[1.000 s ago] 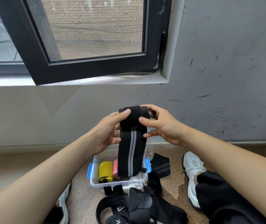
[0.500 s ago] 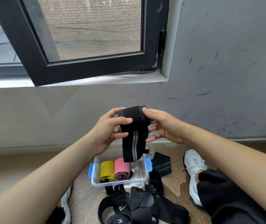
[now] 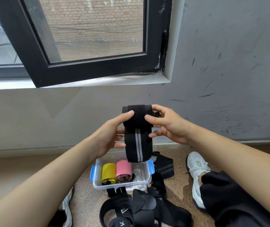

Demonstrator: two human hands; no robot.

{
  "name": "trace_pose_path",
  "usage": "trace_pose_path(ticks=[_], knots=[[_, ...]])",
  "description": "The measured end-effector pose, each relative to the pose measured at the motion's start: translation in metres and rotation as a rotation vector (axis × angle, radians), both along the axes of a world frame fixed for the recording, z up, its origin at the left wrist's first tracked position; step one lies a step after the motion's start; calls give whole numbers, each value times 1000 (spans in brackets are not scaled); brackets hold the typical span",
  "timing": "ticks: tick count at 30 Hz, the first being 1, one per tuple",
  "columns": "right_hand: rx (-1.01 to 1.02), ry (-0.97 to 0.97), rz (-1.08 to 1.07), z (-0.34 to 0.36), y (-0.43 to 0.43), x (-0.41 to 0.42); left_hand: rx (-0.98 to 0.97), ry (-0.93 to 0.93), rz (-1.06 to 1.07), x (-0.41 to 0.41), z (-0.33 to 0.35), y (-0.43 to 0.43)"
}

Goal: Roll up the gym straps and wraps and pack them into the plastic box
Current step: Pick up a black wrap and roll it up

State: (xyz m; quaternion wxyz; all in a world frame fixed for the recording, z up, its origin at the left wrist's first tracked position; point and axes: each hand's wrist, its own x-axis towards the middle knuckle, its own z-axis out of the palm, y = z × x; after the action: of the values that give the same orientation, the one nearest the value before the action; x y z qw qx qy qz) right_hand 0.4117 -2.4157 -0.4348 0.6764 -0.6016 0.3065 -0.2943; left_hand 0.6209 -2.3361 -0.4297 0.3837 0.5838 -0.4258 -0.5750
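**Black wrap half rolled above the plastic box**

Black elastic wrap (image 3: 137,133) with a pale grey stripe down its middle hangs between both hands, its top end wound into a roll and its loose tail dropping to just above the far rim of the plastic box (image 3: 122,185). The left hand (image 3: 109,136) grips the roll from its side, thumb across the front; the right hand (image 3: 168,126) pinches the other side, thumb in front and fingers curled behind.

The hanging tail hides part of the box's far wall. Inside the clear box, which has blue clips (image 3: 92,172) on its short sides, a yellow roll (image 3: 108,172) and a pink roll (image 3: 124,169) lie side by side, touching. Just in front of the box sits a tangled heap of black straps (image 3: 147,208), with two strap ends reaching up against its near wall. Another black wrap (image 3: 163,167) with grey stripes lies unrolled just right of the box. A white shoe (image 3: 196,171) and a dark trouser leg (image 3: 229,202) sit to the right; a second shoe (image 3: 67,208) shows at the lower left, partly behind the left forearm.

Everything rests on a speckled brown floor (image 3: 178,185) at the foot of a scuffed grey wall (image 3: 229,79). Above, a black window frame (image 3: 90,69) stands swung open over a pale sill (image 3: 114,80), with a brick wall (image 3: 95,27) outside.
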Motion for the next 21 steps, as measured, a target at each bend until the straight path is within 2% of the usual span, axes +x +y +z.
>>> trace_pose_path(ticks=[10, 16, 21], knots=[[-59, 43, 68, -3, 3, -1, -71, 38, 41, 1, -5, 0], [114, 108, 167, 5, 2, -4, -176, 51, 61, 2, -8, -1], [108, 180, 94, 4, 4, -1, -244, 103, 79, -1, -7, -1]])
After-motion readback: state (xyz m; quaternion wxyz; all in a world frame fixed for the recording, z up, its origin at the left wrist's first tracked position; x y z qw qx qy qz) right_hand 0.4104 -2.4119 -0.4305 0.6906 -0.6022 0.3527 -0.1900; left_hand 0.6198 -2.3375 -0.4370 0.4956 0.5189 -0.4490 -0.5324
